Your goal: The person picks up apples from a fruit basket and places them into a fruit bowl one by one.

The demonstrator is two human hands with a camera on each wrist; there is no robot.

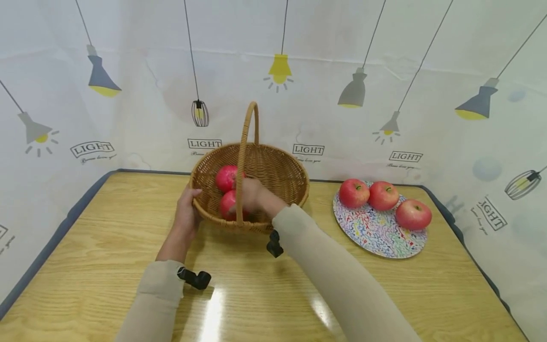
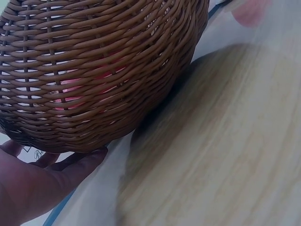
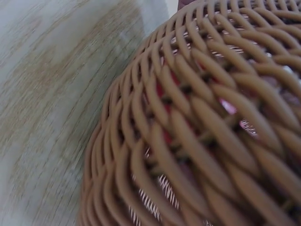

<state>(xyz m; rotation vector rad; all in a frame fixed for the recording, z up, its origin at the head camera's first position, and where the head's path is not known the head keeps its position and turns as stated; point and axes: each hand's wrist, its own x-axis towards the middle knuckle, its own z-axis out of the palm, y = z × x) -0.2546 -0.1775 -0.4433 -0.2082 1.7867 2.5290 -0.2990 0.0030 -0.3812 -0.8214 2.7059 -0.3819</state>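
Your left hand [image 1: 187, 212] grips the rim, good spot, likely light, stiff wicker basket [image 1: 275, 166]; right hand [image 1: 255, 194] inside, hold hidden, can't tell.

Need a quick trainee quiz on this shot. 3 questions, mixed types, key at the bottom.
1. Multiple choice: how many apples sit on the patterned plate?
A) two
B) three
C) five

2. True or false: the right hand reaches inside the wicker basket.

3. Short answer: in the head view, which hand has its thumb at the basket's rim?

Key:
1. B, three.
2. True.
3. The left hand.
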